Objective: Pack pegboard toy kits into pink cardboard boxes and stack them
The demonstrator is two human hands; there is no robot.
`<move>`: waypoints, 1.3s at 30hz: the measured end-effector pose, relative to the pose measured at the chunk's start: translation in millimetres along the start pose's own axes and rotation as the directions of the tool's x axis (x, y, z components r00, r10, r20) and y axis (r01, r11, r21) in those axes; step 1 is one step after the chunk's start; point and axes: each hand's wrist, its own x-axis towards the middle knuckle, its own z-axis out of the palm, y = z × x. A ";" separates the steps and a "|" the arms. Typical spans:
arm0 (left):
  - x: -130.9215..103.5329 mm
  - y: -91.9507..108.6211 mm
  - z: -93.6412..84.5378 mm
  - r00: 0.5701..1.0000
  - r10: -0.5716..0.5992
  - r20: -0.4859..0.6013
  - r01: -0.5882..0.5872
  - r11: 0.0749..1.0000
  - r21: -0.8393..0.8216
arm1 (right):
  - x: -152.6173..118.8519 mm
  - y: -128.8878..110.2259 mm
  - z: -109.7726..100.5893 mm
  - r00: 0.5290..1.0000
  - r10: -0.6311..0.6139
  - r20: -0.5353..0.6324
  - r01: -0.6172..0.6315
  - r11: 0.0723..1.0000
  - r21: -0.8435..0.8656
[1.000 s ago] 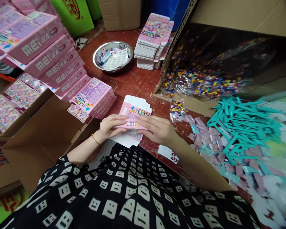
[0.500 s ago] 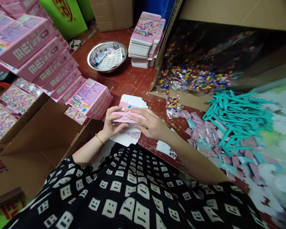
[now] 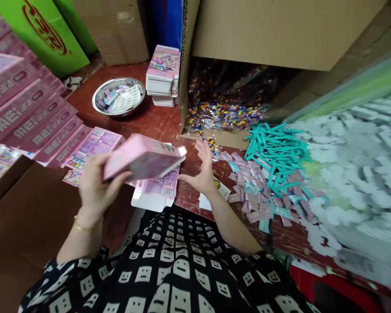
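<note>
My left hand (image 3: 97, 182) grips one end of a pink cardboard box (image 3: 143, 156), which is raised and tilted, its white-edged far end toward my right side. My right hand (image 3: 202, 171) is apart from the box, fingers spread, thumb pointing toward it. Below the box lie flat pink-and-white unfolded cartons (image 3: 156, 193) on the dark red table, partly hidden by it. Beside my right wrist is a white sheet (image 3: 207, 202) with a coloured pattern. The box is slightly blurred by motion.
Finished pink boxes (image 3: 35, 108) are stacked at left. Behind stand a metal bowl (image 3: 99, 108) and a carton stack (image 3: 161, 80). A large cardboard box (image 3: 263, 34) holds bags of coloured pieces. Teal tools (image 3: 276, 150), small sachets (image 3: 254, 187) and bagged white pieces (image 3: 355, 174) lie at right.
The box has been lifted from the carton pile and swung left in my left hand. My right hand has let go and opened. The view has turned to the right.
</note>
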 end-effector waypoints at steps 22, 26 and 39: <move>17.3 46.7 56.1 0.914 0.389 0.116 -0.213 0.703 -0.678 | 17.3 -53.1 -24.2 0.704 -0.004 0.710 -0.403 0.821 0.404; 0.9 39.7 70.8 0.949 0.302 0.086 -0.175 0.737 -0.653 | 21.6 19.7 -50.4 0.843 0.310 0.439 -0.421 0.888 0.182; -25.4 22.3 74.7 0.896 -0.360 0.261 0.417 0.884 -0.213 | 26.9 43.0 -112.8 0.842 0.155 -0.517 -0.250 0.961 -0.120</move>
